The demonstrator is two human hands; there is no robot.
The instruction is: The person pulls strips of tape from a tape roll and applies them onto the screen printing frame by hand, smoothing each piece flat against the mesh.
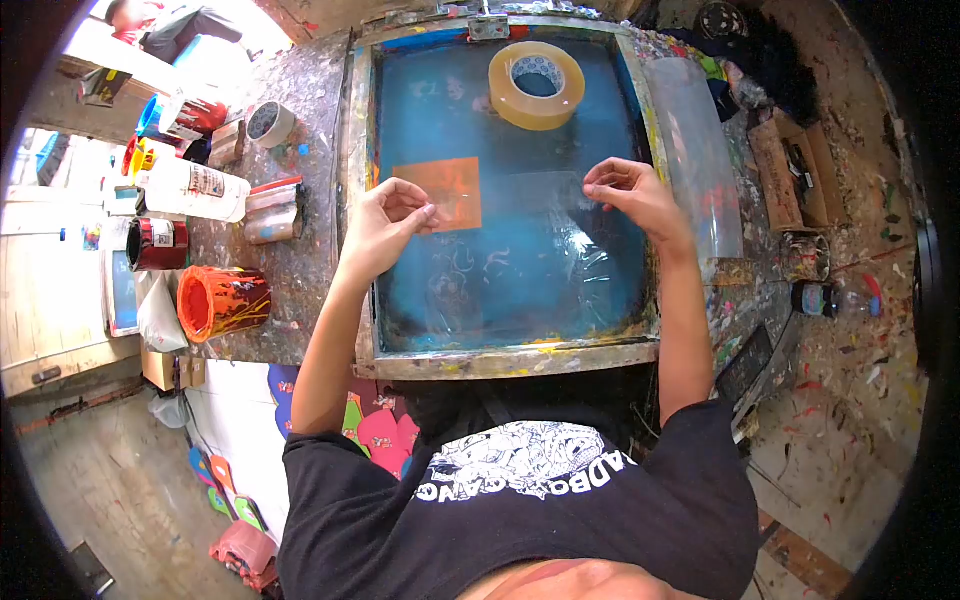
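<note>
A strip of clear packing tape (530,193) stretches faintly between my two hands, above the blue mesh of a wooden-framed printing screen (510,365). My left hand (393,222) pinches its left end, beside an orange rectangle (462,192) on the mesh. At the other end, my right hand (637,200) is closed in a pinch, with fingertips together. A large roll of clear tape (560,112) lies flat on the upper part of the screen. Shiny wrinkled film (590,255) shows on the mesh below my right hand.
Left of the screen stand an orange paint tub (225,303), a dark red can (158,244), a white bottle (205,192) and a small tape roll (270,124). Rolled clear plastic (695,160) lies along the right side, near a cardboard box (790,170). A metal hinge clamp (489,27) holds the far edge.
</note>
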